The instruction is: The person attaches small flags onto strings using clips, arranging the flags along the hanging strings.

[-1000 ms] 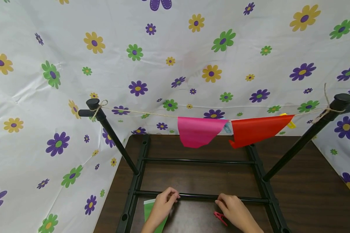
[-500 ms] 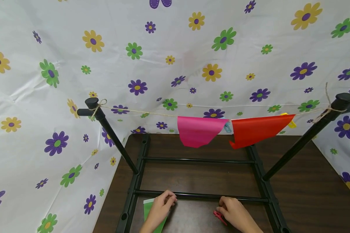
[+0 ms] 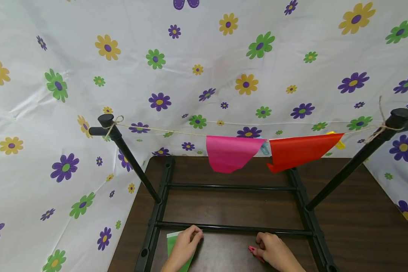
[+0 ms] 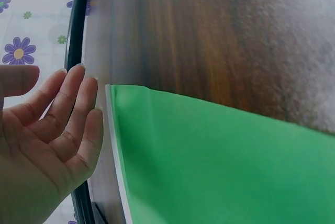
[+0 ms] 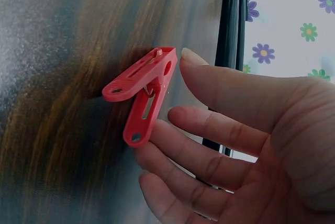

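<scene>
A red clothespin (image 5: 137, 81) lies on the table beside my right hand (image 3: 274, 250). In the right wrist view, the thumb is close to the clothespin's jaw end and the other fingers bend loosely near its lower leg; whether they touch it I cannot tell. My left hand (image 3: 184, 244) hovers relaxed by a green paper flag (image 4: 209, 150) with a white top edge, its fingers loosely bent and holding nothing. In the head view my left hand and forearm hide part of that flag. A pink flag (image 3: 232, 153) and a red flag (image 3: 302, 151) hang on a string (image 3: 176, 132).
The string runs between a left post (image 3: 136, 160) and a right post (image 3: 353, 162) of a black frame. A front crossbar (image 3: 231, 228) lies just beyond my hands. A blue clothespin (image 3: 265, 149) and a yellow clothespin (image 3: 340, 145) show behind the hanging flags. Flowered cloth (image 3: 190, 45) backs the table.
Both hands have drawn back slightly toward me, away from the crossbar. My right thumb has come nearer the red clothespin. The hanging flags look much the same.
</scene>
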Demonstrator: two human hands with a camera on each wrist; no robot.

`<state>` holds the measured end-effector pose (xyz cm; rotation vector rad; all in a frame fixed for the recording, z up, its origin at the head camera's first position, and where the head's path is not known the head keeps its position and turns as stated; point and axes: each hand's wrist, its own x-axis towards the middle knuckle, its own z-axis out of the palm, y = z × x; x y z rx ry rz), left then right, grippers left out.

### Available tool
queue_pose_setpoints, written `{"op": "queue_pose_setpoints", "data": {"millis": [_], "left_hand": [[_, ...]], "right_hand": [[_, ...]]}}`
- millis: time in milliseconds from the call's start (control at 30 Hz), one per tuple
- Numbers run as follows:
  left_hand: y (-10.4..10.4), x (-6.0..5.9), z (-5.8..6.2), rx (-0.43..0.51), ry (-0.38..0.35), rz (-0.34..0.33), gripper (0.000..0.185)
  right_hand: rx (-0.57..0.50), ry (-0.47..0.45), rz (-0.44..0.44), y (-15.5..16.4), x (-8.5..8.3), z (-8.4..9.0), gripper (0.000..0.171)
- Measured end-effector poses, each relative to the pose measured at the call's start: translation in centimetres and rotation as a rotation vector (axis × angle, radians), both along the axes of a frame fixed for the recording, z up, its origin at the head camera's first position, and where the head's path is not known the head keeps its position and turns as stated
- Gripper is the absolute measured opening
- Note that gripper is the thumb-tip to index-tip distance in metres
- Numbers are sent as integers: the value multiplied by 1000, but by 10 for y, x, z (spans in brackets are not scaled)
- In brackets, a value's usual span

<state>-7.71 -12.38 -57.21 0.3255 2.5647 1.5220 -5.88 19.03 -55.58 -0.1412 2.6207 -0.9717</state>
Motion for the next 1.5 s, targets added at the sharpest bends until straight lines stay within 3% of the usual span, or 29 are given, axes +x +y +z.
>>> {"op": "queue_pose_setpoints", "data": {"millis": [167,333,767,1033,1200,1500], "left_hand": [[-3,1,-5,-64,-4,-30,13],[-4,3,-9,-106,6,-46,13],[-5,3,-13,-110,20,-49,11],[-5,3,-11,-86,-6,7,11],[-6,3,-9,-110,44,38,8],[-9,4,-12,-157,72,16,8]], "right_hand": [[48,-49,-29,-3,1,-1,21],[39,-13,3,0,3,-2,23],[-3,-32,51,1,5,-6,28],[37,-32,45,-2,5,-6,31],[64,-44,26,-4,4,-6,33],[29,-50,48,-2,5,-9,29]]}}
